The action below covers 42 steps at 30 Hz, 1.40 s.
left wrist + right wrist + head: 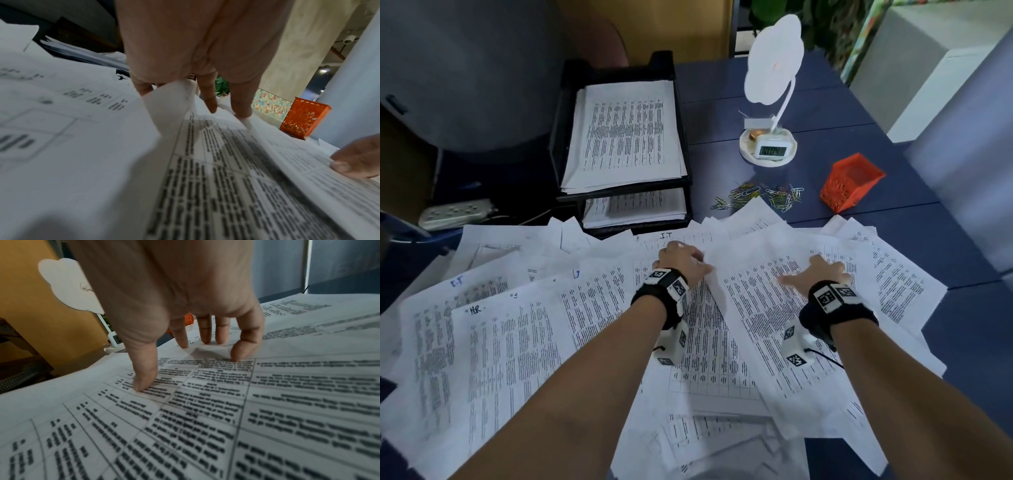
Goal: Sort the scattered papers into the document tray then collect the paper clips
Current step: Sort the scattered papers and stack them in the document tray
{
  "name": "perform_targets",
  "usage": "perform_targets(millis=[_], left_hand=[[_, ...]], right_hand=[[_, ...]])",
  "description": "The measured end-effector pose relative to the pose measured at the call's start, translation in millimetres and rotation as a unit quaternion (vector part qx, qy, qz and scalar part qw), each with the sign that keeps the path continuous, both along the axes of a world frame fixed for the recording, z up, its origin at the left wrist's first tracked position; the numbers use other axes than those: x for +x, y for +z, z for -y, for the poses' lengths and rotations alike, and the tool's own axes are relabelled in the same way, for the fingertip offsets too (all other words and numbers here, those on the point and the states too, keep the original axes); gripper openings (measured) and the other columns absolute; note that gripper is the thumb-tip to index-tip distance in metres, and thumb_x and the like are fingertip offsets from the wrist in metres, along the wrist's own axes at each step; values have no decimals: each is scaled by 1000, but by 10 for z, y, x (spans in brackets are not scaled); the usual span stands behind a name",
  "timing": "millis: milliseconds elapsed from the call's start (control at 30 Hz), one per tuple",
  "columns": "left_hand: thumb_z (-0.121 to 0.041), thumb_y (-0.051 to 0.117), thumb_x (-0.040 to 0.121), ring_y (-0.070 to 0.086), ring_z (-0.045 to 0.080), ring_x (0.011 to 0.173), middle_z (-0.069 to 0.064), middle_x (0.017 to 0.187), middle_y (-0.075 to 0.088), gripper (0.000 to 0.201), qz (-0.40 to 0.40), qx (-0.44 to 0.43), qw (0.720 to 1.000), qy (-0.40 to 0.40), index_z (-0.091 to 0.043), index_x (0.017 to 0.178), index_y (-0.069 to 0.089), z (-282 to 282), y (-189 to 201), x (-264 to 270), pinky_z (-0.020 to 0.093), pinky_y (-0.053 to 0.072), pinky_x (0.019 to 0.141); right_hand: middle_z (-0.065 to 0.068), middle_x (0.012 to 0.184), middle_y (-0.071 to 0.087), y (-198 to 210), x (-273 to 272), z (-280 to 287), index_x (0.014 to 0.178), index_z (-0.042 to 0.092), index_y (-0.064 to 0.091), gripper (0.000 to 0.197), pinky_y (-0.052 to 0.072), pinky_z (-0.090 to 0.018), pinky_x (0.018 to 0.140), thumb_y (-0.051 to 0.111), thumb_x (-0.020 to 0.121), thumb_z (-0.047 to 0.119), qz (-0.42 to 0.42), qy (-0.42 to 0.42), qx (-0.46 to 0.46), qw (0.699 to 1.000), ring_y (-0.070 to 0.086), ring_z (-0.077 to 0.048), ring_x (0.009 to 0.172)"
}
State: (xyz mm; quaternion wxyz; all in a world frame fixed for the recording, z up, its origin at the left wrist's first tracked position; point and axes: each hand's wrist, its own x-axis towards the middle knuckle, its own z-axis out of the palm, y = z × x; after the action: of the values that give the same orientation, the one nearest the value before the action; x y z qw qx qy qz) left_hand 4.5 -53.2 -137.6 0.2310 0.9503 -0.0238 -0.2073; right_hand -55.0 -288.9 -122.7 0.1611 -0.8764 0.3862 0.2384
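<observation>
Printed sheets (517,342) lie scattered and overlapping across the near half of the blue table. My left hand (683,257) is at the upper left edge of a large top sheet (774,308). In the left wrist view a raised paper edge (170,100) stands between the thumb and fingers of my left hand (205,91), which pinch it. My right hand (822,274) is spread on the same large sheet, its fingertips (238,353) pressing down on the print. The black two-tier document tray (558,137) stands beyond, with papers in both tiers. Coloured paper clips (760,197) lie loose past the sheets.
An orange mesh basket (849,181) stands right of the clips. A white desk lamp with a small clock (768,150) is behind them. A power strip (455,212) lies off the table's left side. The table's right edge is close to the outer sheets.
</observation>
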Motion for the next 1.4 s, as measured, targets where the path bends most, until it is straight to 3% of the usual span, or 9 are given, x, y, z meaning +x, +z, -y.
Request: perform_targets(millis=[167, 233, 367, 467, 600, 833, 1100, 1267, 1400], left_hand=[[-31, 60, 90, 30, 20, 136, 0, 145, 38, 18, 109, -98, 989, 0, -21, 105, 63, -56, 34, -23, 40, 20, 113], [-22, 54, 95, 53, 20, 108, 4, 119, 58, 15, 87, -213, 973, 21, -16, 108, 58, -125, 132, -6, 31, 39, 94], [-20, 49, 97, 43, 15, 66, 1, 73, 49, 14, 107, -323, 934, 112, -24, 84, 46, -305, 259, 90, 31, 41, 63], [-22, 49, 97, 45, 17, 69, 6, 75, 48, 17, 143, -382, 895, 179, -28, 82, 43, -444, 337, 141, 34, 42, 63], [-32, 59, 92, 62, 21, 85, 2, 93, 63, 14, 104, -447, 866, 199, -29, 94, 46, -593, 414, 69, 38, 52, 76], [-25, 70, 84, 65, 29, 99, 10, 104, 69, 29, -12, -380, 907, 180, -15, 109, 60, -886, 343, -51, 43, 53, 86], [-26, 64, 88, 47, 13, 61, 1, 69, 49, 25, 125, -416, 860, 267, -20, 75, 44, -1094, 674, 313, 29, 43, 61], [-24, 65, 87, 62, 20, 94, 4, 109, 63, 37, 203, -344, 861, 315, -13, 117, 47, -1251, 976, 728, 35, 53, 87], [-22, 64, 87, 55, 20, 97, 4, 116, 55, 52, 231, -245, 871, 357, -14, 132, 38, -1291, 1089, 941, 23, 43, 77]], right_hand=[[-21, 147, 26, -46, 20, 49, 146, 15, 22, 105, 33, -55, 105, 71, 68, 64, 50, -7, 8, 999, 23, -43, 136], [-17, 142, 34, -70, 36, 78, 142, 19, 31, 99, 32, -56, 105, 73, 65, 64, 114, -4, 37, 993, 28, -40, 133], [-8, 112, 58, -86, 97, 34, 110, 13, 56, 45, 41, -39, 95, 73, 78, 39, 247, 1, 145, 958, 50, -31, 113], [-5, 83, 58, -21, 121, -135, 83, 11, 57, 12, 43, -28, 74, 68, 84, 7, 356, -43, 282, 890, 57, -23, 84], [2, 75, 56, 162, 273, -343, 75, 19, 52, 28, 40, -17, 61, 59, 87, -4, 427, -96, 387, 812, 52, -4, 63], [-2, 83, 59, 662, 849, -593, 81, 19, 54, 19, 46, -24, 70, 61, 88, 3, 511, -152, 393, 749, 53, -11, 69], [-3, 87, 60, 716, 1004, -856, 104, 18, 51, 12, 48, -25, 55, 54, 92, 17, 427, -82, 400, 807, 54, -12, 56], [-10, 105, 64, 304, 688, -746, 108, 12, 61, 22, 48, -32, 81, 62, 86, 10, 254, 81, 211, 940, 56, -22, 89], [-7, 120, 56, 82, 357, -761, 114, 13, 54, 42, 44, -30, 87, 70, 80, 31, 66, 227, 102, 966, 54, -23, 107]])
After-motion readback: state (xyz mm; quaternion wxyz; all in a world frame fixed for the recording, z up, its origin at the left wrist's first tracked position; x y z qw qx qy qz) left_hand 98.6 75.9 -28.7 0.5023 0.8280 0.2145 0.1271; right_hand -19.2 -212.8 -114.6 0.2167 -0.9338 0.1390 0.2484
